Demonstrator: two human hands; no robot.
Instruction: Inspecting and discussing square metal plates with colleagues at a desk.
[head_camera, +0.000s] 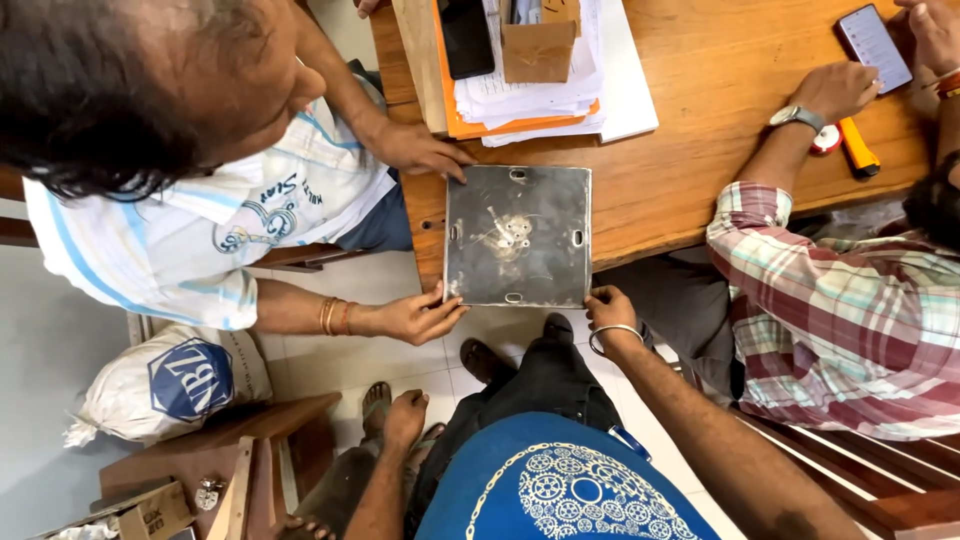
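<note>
A square grey metal plate (545, 205) with slots and a scratched middle lies half over the front edge of a wooden table (700, 160). My right hand (608, 308), a metal bangle on its wrist, pinches the plate's near right corner. My left hand (404, 418) rests on my knee and holds nothing. A person in a white and blue shirt at the left holds the plate's left side with both hands, one hand (420, 150) at the far corner and the other hand (418, 318) at the near corner.
A person in a plaid shirt (830, 310) sits at the right, holding a phone (875, 45). On the table are a stack of papers (540, 100) with a dark phone and a cardboard box, and an orange tool (857, 145). A white sack (170, 385) lies on the floor.
</note>
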